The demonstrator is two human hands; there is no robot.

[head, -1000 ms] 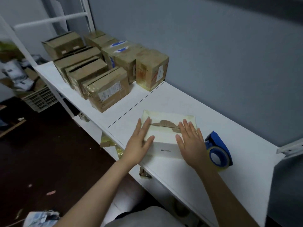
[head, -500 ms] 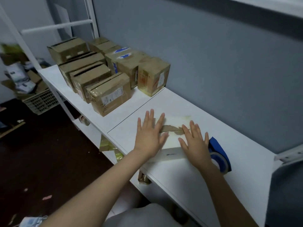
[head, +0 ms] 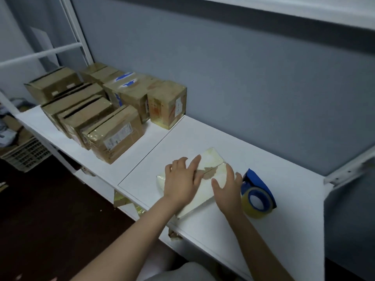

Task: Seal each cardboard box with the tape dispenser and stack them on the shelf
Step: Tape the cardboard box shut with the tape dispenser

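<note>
Your 2 hands are both on the white box [head: 211, 159], which lies flat on the shelf [head: 203, 134] close to its front edge, turned at an angle so 1 corner points back toward the wall. Your left hand [head: 180, 179] is spread flat on the lid, fingers straight, pressing down across the seam where a torn brown patch [head: 210, 173] shows. Your right hand [head: 228, 189] rests on the box's right side with fingers loosely extended; neither hand grips anything.

This looks like the closing step: you hold the flaps shut before taping. The seam still looks bare, though the glossy surface makes that hard to judge.

The tape dispenser [head: 257, 196] stands just beside your right hand, toward the shelf's right end. Next, you likely need to keep your left hand pressing the lid, free your right hand, take the dispenser and draw tape along the seam.

The brown boxes [head: 113, 136] sit packed together at the shelf's far left, well apart from your box; that is probably where this 1 goes afterwards.
</note>
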